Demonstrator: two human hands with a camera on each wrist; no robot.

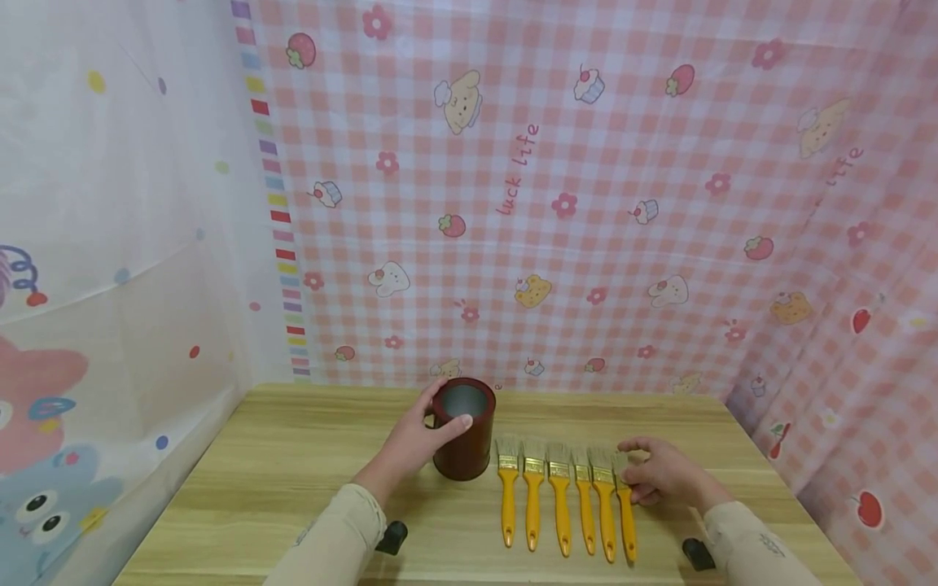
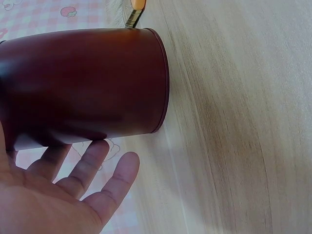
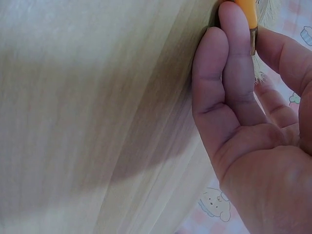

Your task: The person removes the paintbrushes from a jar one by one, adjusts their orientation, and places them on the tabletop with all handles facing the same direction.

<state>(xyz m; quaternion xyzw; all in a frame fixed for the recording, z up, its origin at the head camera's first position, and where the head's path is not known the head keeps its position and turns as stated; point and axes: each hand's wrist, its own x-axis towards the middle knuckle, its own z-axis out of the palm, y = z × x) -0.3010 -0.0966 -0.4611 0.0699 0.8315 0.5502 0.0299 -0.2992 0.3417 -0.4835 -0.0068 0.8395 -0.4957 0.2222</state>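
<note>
A dark reddish-brown round canister [image 1: 463, 443] with an open top stands upright on the table. My left hand [image 1: 421, 439] holds it near the rim, its thumb over the front and other fingers round the far left side. In the left wrist view, fingertips touch the canister's wall [image 2: 87, 87]; the thumb is hidden. To its right, several paintbrushes [image 1: 559, 480] with yellow handles and pale bristles lie in a row, bristles away from me. My right hand [image 1: 663, 470] pinches the rightmost paintbrush [image 1: 627, 521] near its metal band; the right wrist view shows its handle [image 3: 247, 12] between the fingers.
The wood-grain table [image 1: 293, 488] ends at a pink checked curtain [image 1: 513, 203] behind. White cloth [image 1: 146, 244] hangs on the left. A small black object [image 1: 392, 537] sits by the left wrist, and another black object [image 1: 698, 554] by the right.
</note>
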